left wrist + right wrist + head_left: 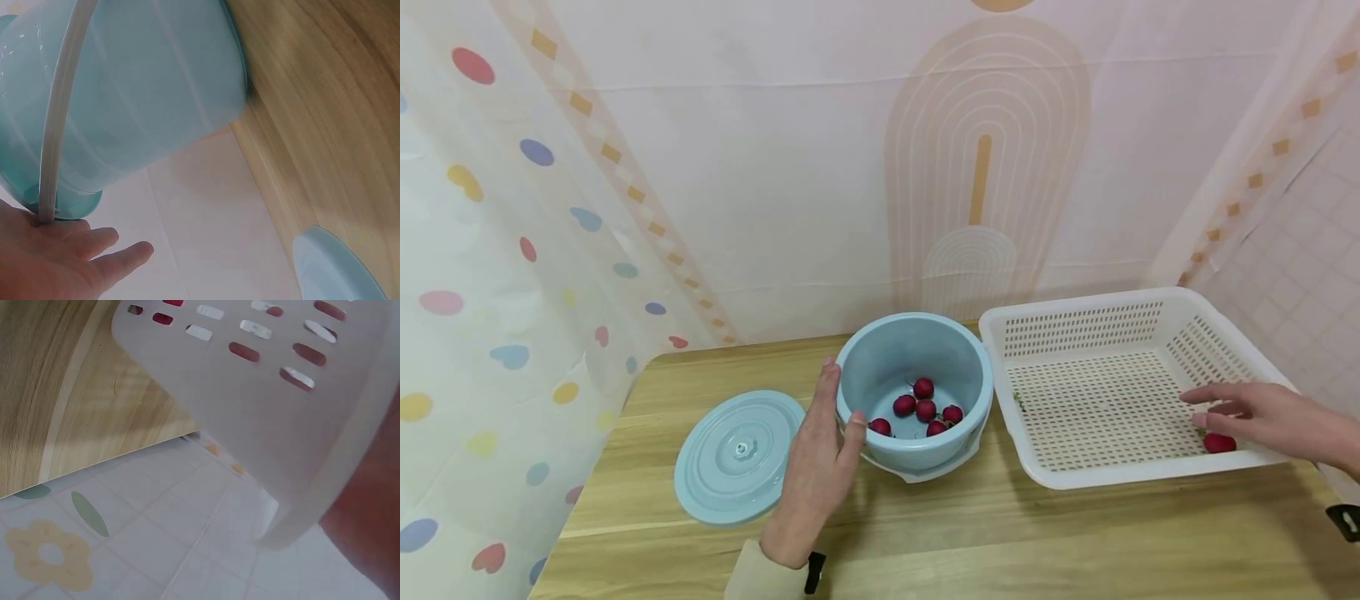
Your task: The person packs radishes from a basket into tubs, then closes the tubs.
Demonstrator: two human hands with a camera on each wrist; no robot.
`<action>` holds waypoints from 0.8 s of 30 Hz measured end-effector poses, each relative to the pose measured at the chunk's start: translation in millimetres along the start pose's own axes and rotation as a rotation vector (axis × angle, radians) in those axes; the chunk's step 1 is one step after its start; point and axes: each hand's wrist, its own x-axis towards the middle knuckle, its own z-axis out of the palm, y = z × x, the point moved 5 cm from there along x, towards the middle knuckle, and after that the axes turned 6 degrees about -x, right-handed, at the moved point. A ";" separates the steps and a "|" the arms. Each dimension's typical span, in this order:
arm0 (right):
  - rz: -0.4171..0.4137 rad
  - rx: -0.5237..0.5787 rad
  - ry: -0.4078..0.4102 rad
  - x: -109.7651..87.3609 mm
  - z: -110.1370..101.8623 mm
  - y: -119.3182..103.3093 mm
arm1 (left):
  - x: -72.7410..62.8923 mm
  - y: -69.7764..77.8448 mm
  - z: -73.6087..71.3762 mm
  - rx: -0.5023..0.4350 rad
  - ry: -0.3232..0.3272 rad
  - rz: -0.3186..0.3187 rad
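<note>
My left hand (816, 458) rests its nearly straight fingers and thumb against the left side of a light-blue bucket (861, 358). Several red radishes (924, 388) lie on the bucket's floor. In the left wrist view, the bucket's pale handle (59, 119) hangs down its side, next to the fingers. Over the right end of a white perforated basket (1078, 298) hovers my right hand (1262, 412), its fingers extended and loosely bent. One radish (1219, 443) sits just under that hand in the basket's front right corner. Whether the fingers touch it I cannot tell.
A round light-blue lid (741, 450) lies flat on the wooden table (1000, 542), left of the bucket. The basket stands close against the bucket's right side. A small green leaf scrap (1018, 402) is at the basket's left end. Patterned curtains (775, 167) hang behind.
</note>
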 end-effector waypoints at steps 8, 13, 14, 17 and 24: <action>0.002 -0.022 -0.067 4.8 6.2 3.6 | -0.3 0.6 0.2 0.004 0.001 -0.001; -0.047 -0.063 -0.044 9.0 10.3 4.6 | -0.6 0.9 0.2 0.003 0.001 -0.010; -0.052 -0.067 -0.047 9.7 11.4 4.9 | -0.7 0.9 0.3 0.002 0.001 -0.011; -0.058 -0.069 -0.071 11.3 14.2 6.0 | -0.7 1.2 0.4 -0.003 0.005 -0.010; -0.090 0.003 -0.084 12.6 10.9 3.0 | -0.9 1.5 0.2 -0.007 0.010 -0.006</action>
